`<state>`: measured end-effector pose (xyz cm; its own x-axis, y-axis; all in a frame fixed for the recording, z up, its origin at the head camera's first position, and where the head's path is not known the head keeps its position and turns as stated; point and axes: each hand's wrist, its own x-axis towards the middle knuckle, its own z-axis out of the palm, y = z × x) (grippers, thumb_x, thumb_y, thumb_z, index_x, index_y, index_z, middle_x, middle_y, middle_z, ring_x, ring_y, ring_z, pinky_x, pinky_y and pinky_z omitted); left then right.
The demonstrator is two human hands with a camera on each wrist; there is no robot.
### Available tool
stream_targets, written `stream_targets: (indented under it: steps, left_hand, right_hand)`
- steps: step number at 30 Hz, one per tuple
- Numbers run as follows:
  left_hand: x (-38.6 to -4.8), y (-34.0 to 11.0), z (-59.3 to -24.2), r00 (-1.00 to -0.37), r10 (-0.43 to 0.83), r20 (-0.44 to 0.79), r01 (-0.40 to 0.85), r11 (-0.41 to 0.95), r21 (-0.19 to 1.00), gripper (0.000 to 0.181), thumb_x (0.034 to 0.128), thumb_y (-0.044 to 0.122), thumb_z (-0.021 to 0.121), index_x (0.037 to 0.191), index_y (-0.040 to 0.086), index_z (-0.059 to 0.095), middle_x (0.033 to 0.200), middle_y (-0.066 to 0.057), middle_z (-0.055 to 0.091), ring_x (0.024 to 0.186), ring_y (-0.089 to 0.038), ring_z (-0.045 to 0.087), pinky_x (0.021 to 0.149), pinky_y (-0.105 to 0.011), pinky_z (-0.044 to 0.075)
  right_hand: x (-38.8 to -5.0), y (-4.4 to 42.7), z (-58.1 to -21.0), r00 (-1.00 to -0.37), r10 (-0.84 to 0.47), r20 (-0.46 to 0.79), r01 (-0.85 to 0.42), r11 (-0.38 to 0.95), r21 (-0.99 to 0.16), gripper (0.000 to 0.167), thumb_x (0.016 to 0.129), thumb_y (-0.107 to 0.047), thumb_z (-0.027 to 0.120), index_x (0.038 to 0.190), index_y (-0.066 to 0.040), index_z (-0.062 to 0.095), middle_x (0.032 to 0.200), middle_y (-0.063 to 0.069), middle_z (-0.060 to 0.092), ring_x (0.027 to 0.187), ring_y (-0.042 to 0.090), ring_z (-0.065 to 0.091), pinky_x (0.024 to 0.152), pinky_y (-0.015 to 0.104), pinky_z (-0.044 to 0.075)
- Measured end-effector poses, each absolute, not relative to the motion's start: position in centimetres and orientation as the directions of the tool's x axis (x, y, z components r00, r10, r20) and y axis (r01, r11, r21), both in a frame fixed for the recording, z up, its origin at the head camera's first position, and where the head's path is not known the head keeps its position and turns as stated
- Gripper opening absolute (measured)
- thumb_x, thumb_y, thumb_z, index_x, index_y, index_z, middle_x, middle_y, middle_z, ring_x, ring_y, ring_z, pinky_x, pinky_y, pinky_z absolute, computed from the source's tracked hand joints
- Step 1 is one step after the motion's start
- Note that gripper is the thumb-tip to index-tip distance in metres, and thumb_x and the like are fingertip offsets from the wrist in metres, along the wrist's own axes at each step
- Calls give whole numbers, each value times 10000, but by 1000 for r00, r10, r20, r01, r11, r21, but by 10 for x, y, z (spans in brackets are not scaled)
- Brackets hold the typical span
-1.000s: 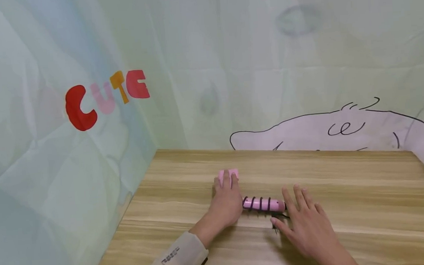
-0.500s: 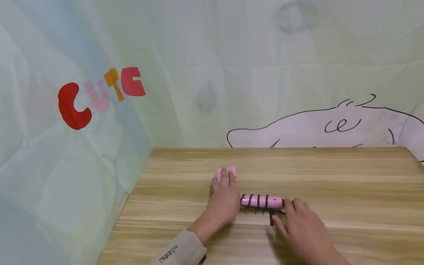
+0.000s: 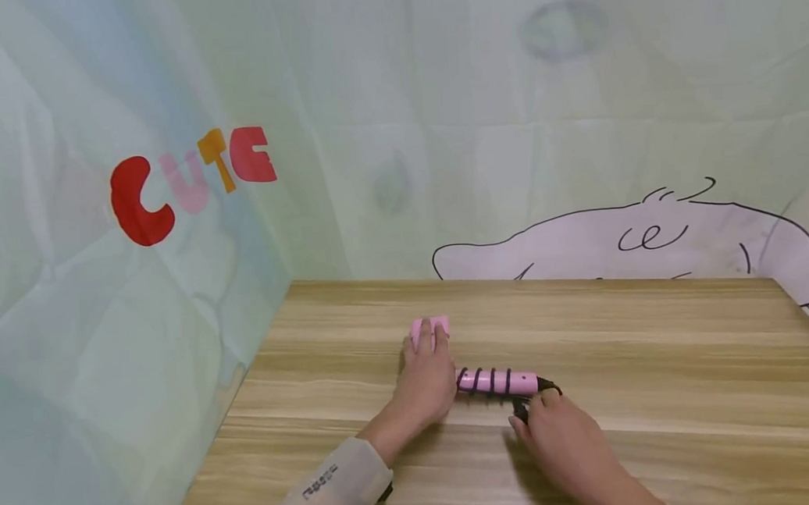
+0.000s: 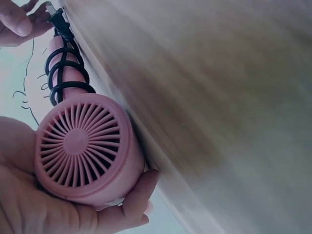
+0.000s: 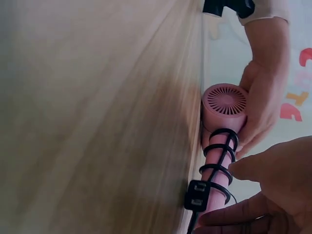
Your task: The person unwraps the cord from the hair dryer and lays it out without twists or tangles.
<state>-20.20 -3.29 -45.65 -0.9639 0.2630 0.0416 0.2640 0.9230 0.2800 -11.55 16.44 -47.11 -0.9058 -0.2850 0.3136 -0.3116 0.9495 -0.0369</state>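
A pink hair dryer [image 3: 498, 383] lies on the wooden table with its black cord [image 5: 217, 168] coiled around the handle. My left hand [image 3: 427, 376] grips its round head, thumb and fingers on either side of the slotted vent [image 4: 78, 141] in the left wrist view. The nozzle [image 3: 438, 324] shows beyond those fingertips in the head view. My right hand [image 3: 568, 433] is at the handle's far end, beside the black two-pin plug [image 5: 197, 195]. Its fingers bend loosely, with a gap between thumb and fingers. Nothing shows pinched there.
The wooden table [image 3: 630, 362] extends around the hair dryer. Behind it hangs a pale backdrop [image 3: 455, 163] with a line drawing. Coloured letters [image 3: 191, 181] mark the left side. A black item [image 5: 229, 6] sits at my left wrist.
My right hand has come down and inward at the handle's end, and its fingers went from spread straight to bent. The left hand still grips the hair dryer's head. The head view shifted slightly.
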Motion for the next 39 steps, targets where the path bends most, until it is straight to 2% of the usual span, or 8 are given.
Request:
stream_targets:
  steps: [6,10,16,22,28,34,39]
  left_hand:
    - [-202,-32,-455,-973,225,40,226,917,329,599,1059,197,468,1561,-63,270,1656,-263,141,1429,-591,244,1173,-593,290]
    - [-203,-32,-455,-974,221,48,224,914,337,599,1048,180,478,1550,-81,282,1648,-273,166,1442,-562,252,1191,-588,267]
    - [-207,-33,-456,-964,254,73,264,907,329,618,1029,166,519,1533,-112,292,1625,-292,223,1502,-459,213,1212,-591,219]
    - [-210,-33,-455,-974,223,48,225,906,359,713,971,131,594,1563,-74,253,1629,-297,205,1410,-539,342,1159,-575,344]
    - [-208,-34,-458,-980,180,83,198,898,393,641,1011,175,524,1562,-51,288,1633,-266,233,1352,-566,395,1072,-608,440]
    - [-205,-35,-456,-982,150,117,186,888,421,616,1018,190,516,1562,-22,319,1640,-232,247,1297,-550,448,1004,-597,499]
    - [-205,-38,-450,-983,125,132,173,867,467,630,1011,186,538,1564,-19,317,1644,-207,250,1242,-517,495,956,-556,539]
  right_hand:
    - [-125,157,-476,-914,-291,282,-309,951,-22,391,876,-312,767,607,-79,604,666,76,580,644,220,594,481,412,556]
    - [-131,157,-478,-919,-286,271,-304,952,-25,359,833,-243,786,575,-96,583,613,51,549,598,202,565,456,405,541]
    - [-136,159,-474,-922,-285,260,-302,953,-26,298,774,-171,795,576,-71,596,604,66,569,564,211,566,482,411,540]
    - [-136,159,-475,-920,-294,260,-308,951,-17,300,780,-169,792,574,-77,594,605,61,570,563,203,564,483,404,540]
    - [-135,159,-476,-914,-292,283,-311,950,-22,310,774,-170,799,568,-81,585,609,57,580,559,204,577,472,406,534]
    - [-134,162,-474,-934,-259,246,-283,957,-68,334,799,-180,803,577,-95,569,649,67,600,563,218,588,482,415,542]
    - [-132,169,-469,-948,-229,222,-254,963,-92,334,820,-227,817,622,-56,609,683,99,608,578,250,606,502,414,550]
